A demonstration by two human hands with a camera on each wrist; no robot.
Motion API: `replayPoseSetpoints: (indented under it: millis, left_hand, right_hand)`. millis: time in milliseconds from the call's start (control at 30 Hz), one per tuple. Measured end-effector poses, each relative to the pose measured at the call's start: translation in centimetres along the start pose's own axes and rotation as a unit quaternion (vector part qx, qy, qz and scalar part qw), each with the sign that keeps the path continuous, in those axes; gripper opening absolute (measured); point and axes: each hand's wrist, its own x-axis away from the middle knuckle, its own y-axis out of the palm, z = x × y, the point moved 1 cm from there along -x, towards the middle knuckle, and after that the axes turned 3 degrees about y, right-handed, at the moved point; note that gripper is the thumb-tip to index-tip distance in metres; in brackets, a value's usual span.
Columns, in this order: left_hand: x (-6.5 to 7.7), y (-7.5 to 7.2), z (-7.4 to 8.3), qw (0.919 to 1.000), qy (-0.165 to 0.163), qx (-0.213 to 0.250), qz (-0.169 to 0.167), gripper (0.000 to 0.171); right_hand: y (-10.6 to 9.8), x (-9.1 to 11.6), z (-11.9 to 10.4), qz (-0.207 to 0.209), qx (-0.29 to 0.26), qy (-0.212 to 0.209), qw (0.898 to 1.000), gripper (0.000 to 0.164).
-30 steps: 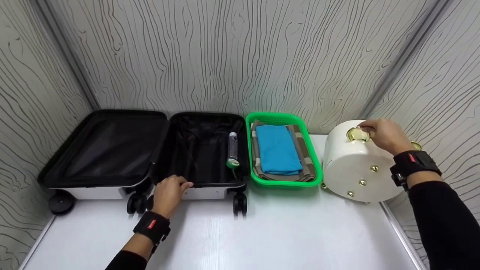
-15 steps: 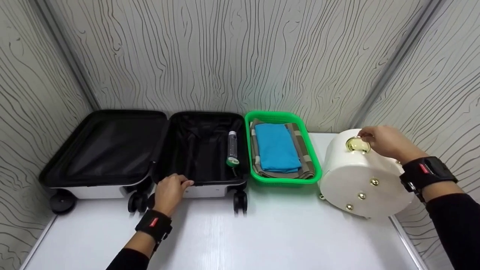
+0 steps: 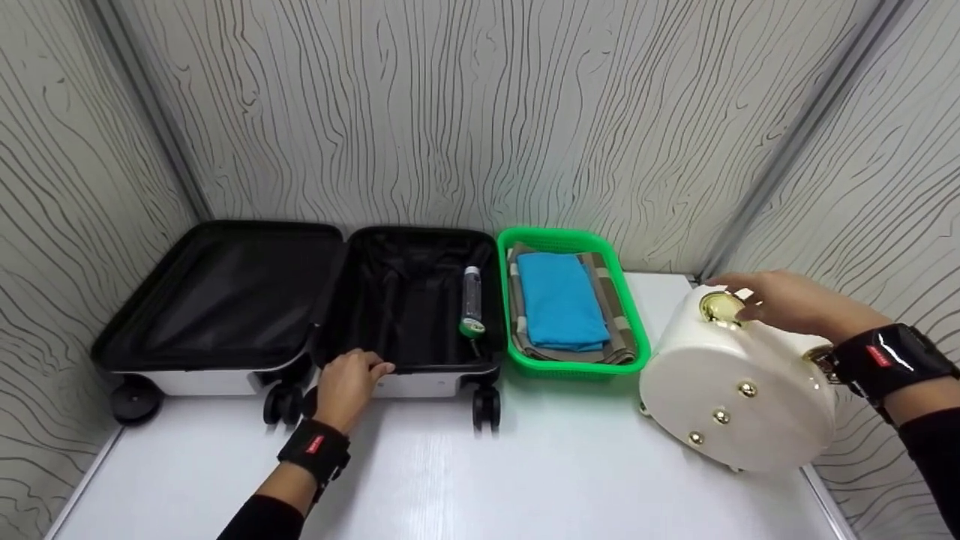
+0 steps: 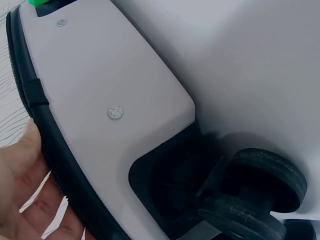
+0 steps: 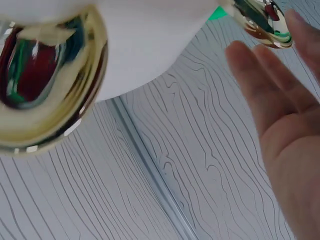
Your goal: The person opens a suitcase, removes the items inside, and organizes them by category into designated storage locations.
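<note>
"Where's the left hand (image 3: 346, 391)?"
"Between seven and eight o'clock, fingers (image 3: 364, 356) curled, thumb (image 3: 382, 369) pointing toward three; the left forearm (image 3: 289, 487) aims at one."
"The right hand (image 3: 791, 301)?"
"At three, back uppermost, fingers (image 5: 250, 75) parted; the right forearm (image 3: 930, 405) slants toward ten."

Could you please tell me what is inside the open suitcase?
In the right half of the suitcase, a clear bottle with a green end lies on black lining near the right side. Black fabric spans the left half; anything beneath the fabric or lining is hidden.
</note>
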Motion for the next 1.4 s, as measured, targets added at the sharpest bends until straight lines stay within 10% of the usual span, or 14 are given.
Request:
replayPoseSetpoints:
  millis: [1033, 1400]
  left_hand:
    - [-0.3, -0.1, 0.7, 0.9998, 0.001, -0.011, -0.018, 0.02]
    - [-1.1, 1.5, 8.8, 0.9944, 0.086, 0.057, -0.02, 0.042]
  right_hand:
    - [0.6, -0.3, -0.4, -0.073, -0.071, -0.01, 0.995, 0.068]
    - [0.1, -1.2, -3.5, -0.103, -0.046, -0.009, 0.994, 0.067]
